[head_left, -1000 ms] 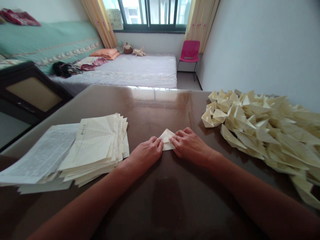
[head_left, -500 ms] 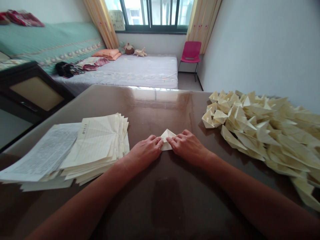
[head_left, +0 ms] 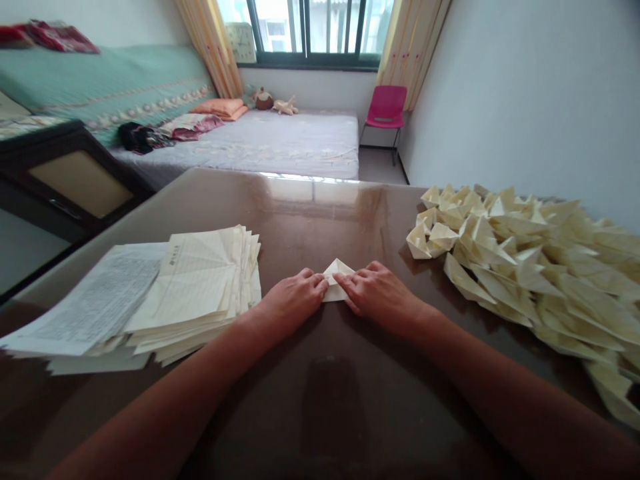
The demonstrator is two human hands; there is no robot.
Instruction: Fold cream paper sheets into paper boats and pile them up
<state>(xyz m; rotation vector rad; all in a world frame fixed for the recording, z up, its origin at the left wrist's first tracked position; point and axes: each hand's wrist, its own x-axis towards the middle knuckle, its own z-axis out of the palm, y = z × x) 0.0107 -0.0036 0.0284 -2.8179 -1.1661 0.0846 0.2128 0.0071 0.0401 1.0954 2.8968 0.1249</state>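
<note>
A small cream sheet of folded paper (head_left: 336, 293) lies on the brown tabletop between my hands, its peak pointing to the far side. My left hand (head_left: 299, 293) pinches its left edge, fingers pressed together. From the right, my right hand (head_left: 379, 291) grips the other side, with fingertips laid over the middle fold. Both hands rest low at the table surface and cover the paper's side corners. Left of them is a stack of lined paper sheets (head_left: 195, 280), creased on top. To the right spreads a large heap of folded paper boats (head_left: 530, 260).
Printed white sheets (head_left: 105, 300) lie beside the lined stack. Beyond the glossy table (head_left: 310, 207) stands a bed (head_left: 290, 143) with pillows and soft toys under a window. A pink chair (head_left: 387, 107) is by the right wall, a dark cabinet (head_left: 75, 180) at left.
The whole view has shifted slightly to the right and down. Both hands stay on the folded paper in nearly the same pose.
</note>
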